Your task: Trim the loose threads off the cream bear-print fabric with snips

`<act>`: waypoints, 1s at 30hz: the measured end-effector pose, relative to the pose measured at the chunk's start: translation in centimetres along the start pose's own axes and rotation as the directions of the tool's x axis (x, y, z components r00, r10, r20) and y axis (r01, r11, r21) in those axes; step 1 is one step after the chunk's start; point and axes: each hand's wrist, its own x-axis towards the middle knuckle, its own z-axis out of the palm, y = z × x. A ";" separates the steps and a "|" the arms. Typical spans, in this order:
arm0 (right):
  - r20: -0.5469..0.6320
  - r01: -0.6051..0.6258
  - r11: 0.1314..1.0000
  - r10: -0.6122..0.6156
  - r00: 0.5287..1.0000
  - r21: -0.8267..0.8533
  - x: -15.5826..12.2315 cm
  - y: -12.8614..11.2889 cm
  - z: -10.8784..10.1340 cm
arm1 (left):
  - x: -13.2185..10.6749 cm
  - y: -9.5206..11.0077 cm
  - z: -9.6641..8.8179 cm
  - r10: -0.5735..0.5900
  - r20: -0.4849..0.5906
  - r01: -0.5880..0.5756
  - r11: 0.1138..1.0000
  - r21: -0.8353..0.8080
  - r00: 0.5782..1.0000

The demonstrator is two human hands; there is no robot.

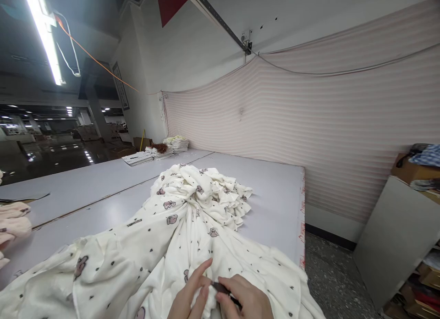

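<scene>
Fabric [154, 255], white and printed with pinkish animal figures and small dark marks, was heaped over the near part of a pale table [275, 186], its folds gathered into a mound toward the middle. At the near edge, both hands were held close together above the cloth. A small dark tool [222, 288] was gripped between the thumb and fingers of the right hand [245, 298], its tip pointed at the left hand [190, 294]. The left hand was laid against the fabric with its index finger raised; whether a fold was pinched there could not be told for certain. Peach cloth [13, 222] was bunched at the left, stacks of flat white pieces [175, 145] were piled at the far side, and the wall was covered by a striped sheet [309, 117].
</scene>
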 end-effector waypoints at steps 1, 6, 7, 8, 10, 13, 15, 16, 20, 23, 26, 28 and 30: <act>-0.001 -0.014 1.000 0.014 1.000 0.014 0.0 0.1 -0.1 | 0.0 0.0 0.0 -0.003 -0.006 0.003 1.000 0.002 1.000; 0.024 -0.074 0.987 0.071 0.997 0.144 -0.1 0.2 -0.8 | -0.1 0.0 0.0 -0.004 -0.016 0.004 1.000 -0.007 1.000; 0.028 -0.065 0.988 0.061 0.998 0.140 -0.1 0.1 -0.9 | -0.1 0.0 0.0 -0.004 -0.012 0.004 1.000 -0.015 1.000; 0.043 -0.045 0.992 0.041 0.998 0.116 -0.2 0.0 -1.0 | -0.1 0.0 0.0 -0.004 -0.005 0.003 1.000 -0.023 1.000; 0.062 -0.012 0.998 0.008 0.998 0.054 -0.2 -0.3 -1.1 | -0.1 -0.1 0.0 -0.010 0.010 0.010 0.999 -0.034 1.000; 0.013 -0.040 0.998 0.039 0.999 0.054 -0.1 -0.2 -1.2 | -0.1 -0.4 -0.3 -0.041 0.021 0.042 0.998 -0.040 0.999; -0.014 -0.079 0.990 0.081 0.997 0.120 -0.1 0.0 -1.2 | -0.1 -0.6 -0.6 -0.068 0.033 0.070 0.996 -0.057 0.997; 0.013 -0.080 0.986 0.079 0.997 0.149 0.0 0.1 -1.2 | -0.1 -0.6 -0.7 -0.080 0.043 0.083 0.994 -0.070 0.996; 0.115 -0.062 0.988 0.046 0.992 0.142 0.0 -0.1 -1.3 | 0.0 -0.7 -1.2 -0.122 0.087 0.132 0.984 -0.121 0.989; 0.131 -0.079 0.991 0.064 0.989 0.112 0.1 -0.5 -1.0 | 0.1 -0.6 -0.7 -0.138 0.105 0.152 0.979 -0.138 0.985; 0.108 -0.088 0.986 0.072 0.992 0.145 0.1 -0.3 -0.8 | 0.1 -0.5 0.0 -0.138 0.091 0.148 0.982 -0.116 0.986; 0.037 -0.121 0.972 0.116 0.993 0.200 -0.1 0.4 -0.9 | 0.0 -0.7 -0.6 -0.134 0.063 0.136 0.990 -0.028 0.989; -0.027 -0.182 0.941 0.198 0.980 0.286 -0.5 1.6 -1.5 | 0.0 -1.1 -3.4 -0.095 0.036 0.088 0.985 0.146 0.995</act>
